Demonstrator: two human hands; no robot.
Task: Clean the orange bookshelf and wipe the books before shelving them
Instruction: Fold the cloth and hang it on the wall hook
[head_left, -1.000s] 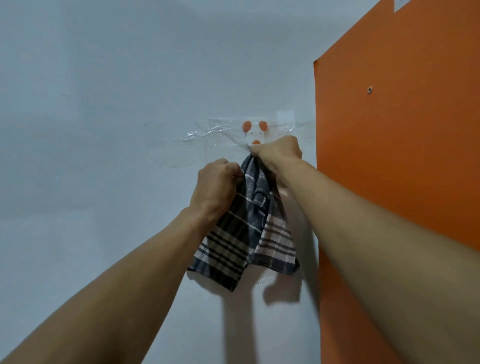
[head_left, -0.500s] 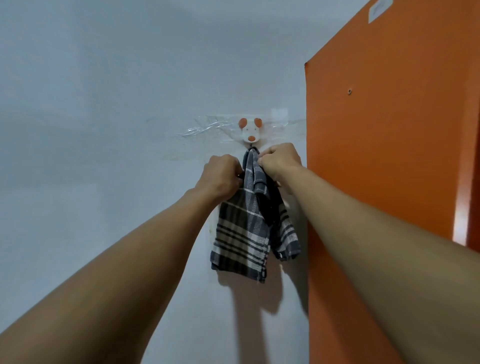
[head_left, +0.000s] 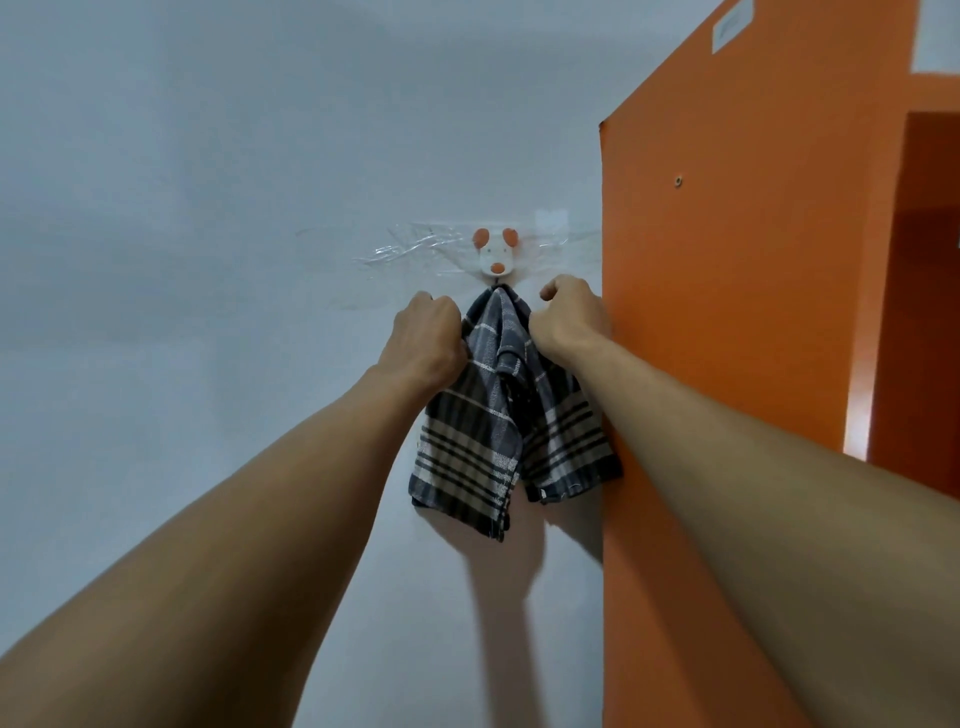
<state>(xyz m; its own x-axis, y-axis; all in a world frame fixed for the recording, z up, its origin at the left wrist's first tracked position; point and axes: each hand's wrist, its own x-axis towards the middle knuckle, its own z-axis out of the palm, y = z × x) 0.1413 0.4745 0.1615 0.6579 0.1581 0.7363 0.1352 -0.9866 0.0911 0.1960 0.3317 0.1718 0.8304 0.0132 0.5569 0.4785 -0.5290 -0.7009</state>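
Both hands have moved apart, and the checked cloth (head_left: 498, 415) now hangs wider from the little mouse hook (head_left: 496, 253) on the wall. I see the left hand (head_left: 426, 338) and right hand (head_left: 569, 319) curled against the cloth's two sides. I cannot tell if they pinch it. The orange bookshelf (head_left: 727, 364) stands just beside it, on the right.

Below the small white plastic animal-face hook (head_left: 496, 255), with orange ears and nose, hangs a dark blue-grey woven cloth (head_left: 485, 447) checked with cream and black stripes. Right of the hook, the flat orange bookshelf panel (head_left: 727, 389) is plain. The painted wall (head_left: 208, 208) left of it is pale grey-white.
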